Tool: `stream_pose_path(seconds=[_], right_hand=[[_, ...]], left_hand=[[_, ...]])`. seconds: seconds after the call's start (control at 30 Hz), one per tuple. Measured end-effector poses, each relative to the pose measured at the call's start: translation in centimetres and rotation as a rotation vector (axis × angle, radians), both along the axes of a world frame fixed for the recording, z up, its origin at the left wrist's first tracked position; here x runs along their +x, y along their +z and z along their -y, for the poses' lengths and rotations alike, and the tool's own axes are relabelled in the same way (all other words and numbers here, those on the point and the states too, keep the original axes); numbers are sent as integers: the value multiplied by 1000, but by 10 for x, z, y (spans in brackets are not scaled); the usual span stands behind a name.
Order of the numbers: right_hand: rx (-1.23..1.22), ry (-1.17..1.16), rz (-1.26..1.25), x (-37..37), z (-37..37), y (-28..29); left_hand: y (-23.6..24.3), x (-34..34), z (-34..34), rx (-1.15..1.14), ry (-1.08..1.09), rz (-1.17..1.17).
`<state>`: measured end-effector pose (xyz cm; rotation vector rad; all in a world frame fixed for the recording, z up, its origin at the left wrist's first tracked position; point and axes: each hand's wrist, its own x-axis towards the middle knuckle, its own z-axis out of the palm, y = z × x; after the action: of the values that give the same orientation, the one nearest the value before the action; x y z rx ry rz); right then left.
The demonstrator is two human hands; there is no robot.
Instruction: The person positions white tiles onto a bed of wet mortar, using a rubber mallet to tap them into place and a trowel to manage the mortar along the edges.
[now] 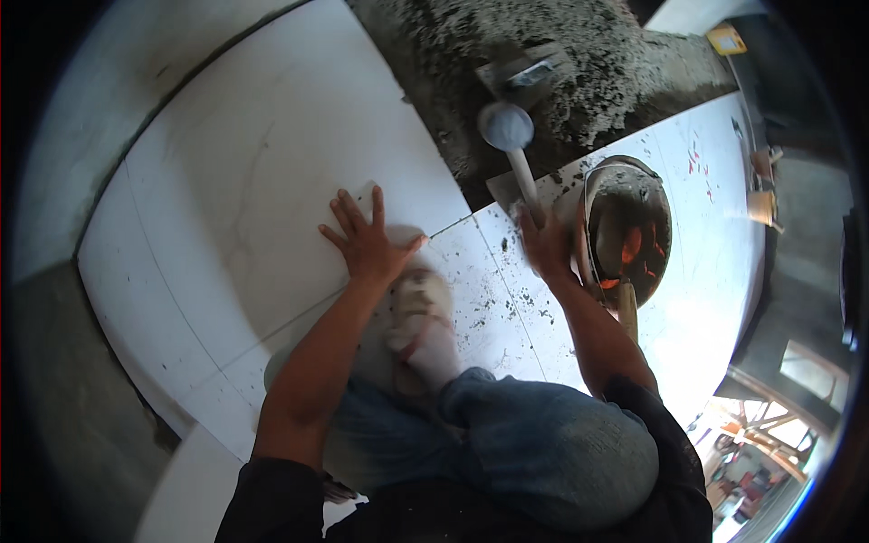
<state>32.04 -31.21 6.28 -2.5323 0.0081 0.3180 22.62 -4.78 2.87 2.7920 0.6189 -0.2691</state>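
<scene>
My left hand (369, 242) lies flat with spread fingers on a large white floor tile (272, 181), near its front right corner. Gripped in my right hand (546, 242) is a mallet (523, 174) with a pale round head, its handle pointing away from me. The head is raised over the bed of grey mortar beside the tile; the picture is slightly blurred there. Just right of that hand stands a bucket (587, 204) with mortar and reddish patches inside, and a wooden handle (626, 308) leans at its near rim. A trowel (529, 74) rests on the rough mortar (597, 45) farther away.
Laid white tiles (706, 235) extend to the right, speckled with mortar crumbs. A grey wall (81, 118) borders the left side. My sandalled foot (423, 317) stands on the tiles between my arms. A yellow container (726, 39) sits at the far right.
</scene>
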Motion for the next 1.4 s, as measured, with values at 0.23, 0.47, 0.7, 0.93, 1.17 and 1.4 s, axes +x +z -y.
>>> stream_pose_path(seconds=[0.23,0.47,0.7,0.93,1.17,1.4], right_hand=[[-511,85,299,-10,139,-49],[-277,-360,259,16,165,-3],[-316,-430,103,-10,160,-29],[-291,-422,157,0,169,-38],[-346,-463,107,3,169,-42],[-76,56,-16,-37,54,1]], left_hand=[[-43,-8,-67,131,-103,169],[-48,27,-96,326,368,66],[-32,46,89,-158,-67,272],[4,35,110,-1388,-353,409],[1,-28,9,-418,-13,424],[-51,-77,8,265,314,53]])
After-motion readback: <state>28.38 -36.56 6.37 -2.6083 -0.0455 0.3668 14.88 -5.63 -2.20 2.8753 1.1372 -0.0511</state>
